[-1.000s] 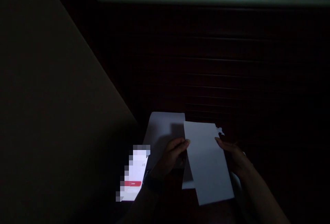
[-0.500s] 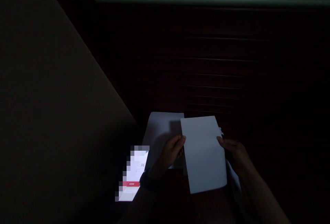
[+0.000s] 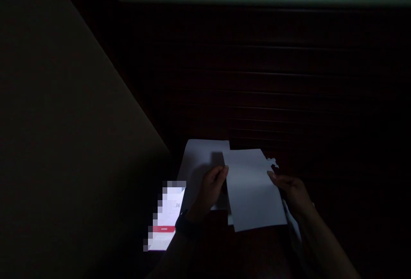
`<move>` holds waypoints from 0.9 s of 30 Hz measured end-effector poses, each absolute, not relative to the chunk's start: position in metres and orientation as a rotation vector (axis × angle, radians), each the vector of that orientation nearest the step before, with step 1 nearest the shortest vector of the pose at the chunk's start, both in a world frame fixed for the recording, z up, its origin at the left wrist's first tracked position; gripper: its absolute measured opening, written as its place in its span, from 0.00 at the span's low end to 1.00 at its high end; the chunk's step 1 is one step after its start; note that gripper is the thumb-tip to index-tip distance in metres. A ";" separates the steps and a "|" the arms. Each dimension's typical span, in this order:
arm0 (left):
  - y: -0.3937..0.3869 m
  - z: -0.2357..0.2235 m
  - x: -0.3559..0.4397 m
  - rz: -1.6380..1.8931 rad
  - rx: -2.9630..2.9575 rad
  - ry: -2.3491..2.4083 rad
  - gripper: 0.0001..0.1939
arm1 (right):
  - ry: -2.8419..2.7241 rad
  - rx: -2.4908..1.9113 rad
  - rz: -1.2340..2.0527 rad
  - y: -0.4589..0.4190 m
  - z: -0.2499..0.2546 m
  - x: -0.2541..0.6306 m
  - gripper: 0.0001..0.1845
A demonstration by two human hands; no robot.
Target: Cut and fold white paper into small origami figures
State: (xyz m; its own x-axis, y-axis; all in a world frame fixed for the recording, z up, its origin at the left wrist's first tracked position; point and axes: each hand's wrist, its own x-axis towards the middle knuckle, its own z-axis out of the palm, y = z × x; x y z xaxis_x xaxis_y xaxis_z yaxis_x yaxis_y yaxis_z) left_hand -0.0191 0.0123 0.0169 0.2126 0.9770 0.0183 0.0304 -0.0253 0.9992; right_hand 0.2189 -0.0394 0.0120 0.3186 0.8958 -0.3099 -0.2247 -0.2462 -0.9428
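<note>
A white sheet of paper [image 3: 252, 191] is held up between my two hands, slightly bent. My left hand [image 3: 210, 187] pinches its left edge, thumb on top, and a dark band circles that wrist. At the right edge my right hand [image 3: 290, 189] grips the sheet between thumb and fingers. Behind and to the left lies a larger stack or sheet of white paper [image 3: 199, 154], shaded by the held sheet. A small jagged scrap of white paper [image 3: 272, 163] shows just beyond the right edge. Whether one sheet or more is in my hands, I cannot tell.
A lit screen [image 3: 165, 214], partly pixelated, glows left of my left forearm. Below my right hand is a pale crumpled thing [image 3: 293, 221], hard to make out. A dark wooden surface with ridges [image 3: 257, 73] spreads ahead, and a plain slanted panel [image 3: 64, 120] stands left.
The held sheet has tilted flatter, its top edge moving down and left and its lower edge rising. Both hands shifted slightly left. More of the jagged scrap shows.
</note>
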 end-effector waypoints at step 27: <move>-0.005 0.026 -0.006 0.932 0.425 0.623 0.20 | -0.660 -1.367 1.356 -0.045 0.020 0.197 0.13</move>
